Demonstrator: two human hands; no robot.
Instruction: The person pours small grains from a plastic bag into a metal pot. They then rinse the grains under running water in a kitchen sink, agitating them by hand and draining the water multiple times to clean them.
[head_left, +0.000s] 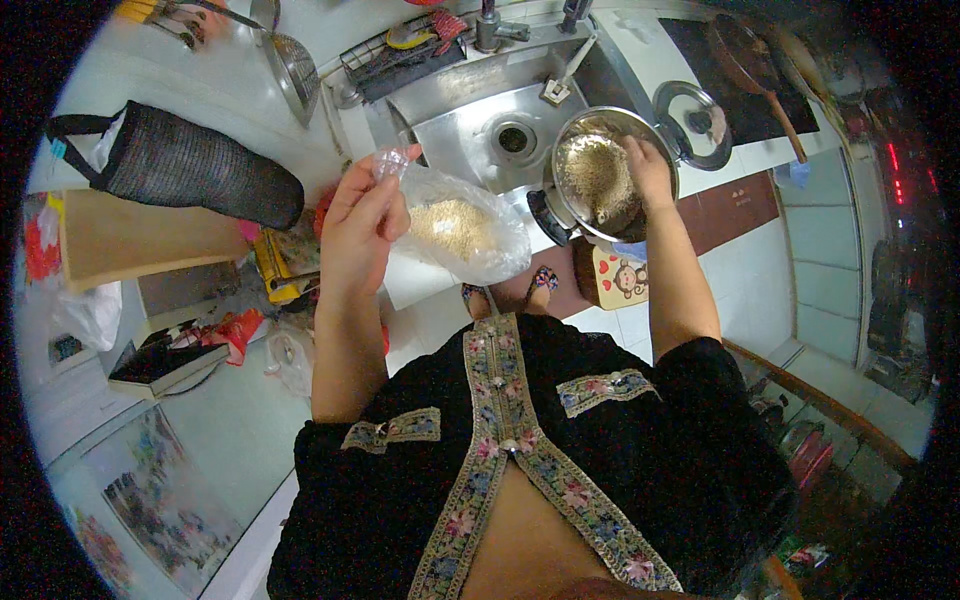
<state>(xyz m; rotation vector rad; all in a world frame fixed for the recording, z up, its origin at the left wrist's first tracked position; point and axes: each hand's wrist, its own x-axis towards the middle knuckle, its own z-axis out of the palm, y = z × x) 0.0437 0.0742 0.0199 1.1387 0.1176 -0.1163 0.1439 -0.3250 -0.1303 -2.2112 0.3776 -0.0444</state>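
Note:
My left hand (367, 217) pinches the gathered neck of a clear plastic bag (506, 240). Pale grain (450, 229), perhaps rice, fills the lower part of this bag, which rests at the front edge of the counter. My right hand (649, 172) reaches into a stainless steel pot (561, 139) at the right side of the sink. Similar grain (596, 165) lies inside the pot, close to my fingers. Whether those fingers hold any grain is hidden. The pot's black handle (547, 217) points toward me.
Behind the bag and pot is a steel sink (465, 112) with a white-headed brush (559, 90) and a faucet (491, 34). A glass pot lid (694, 124) lies right of the pot, near a wooden-handled pan (750, 67). A black woven bag (195, 165) lies at left.

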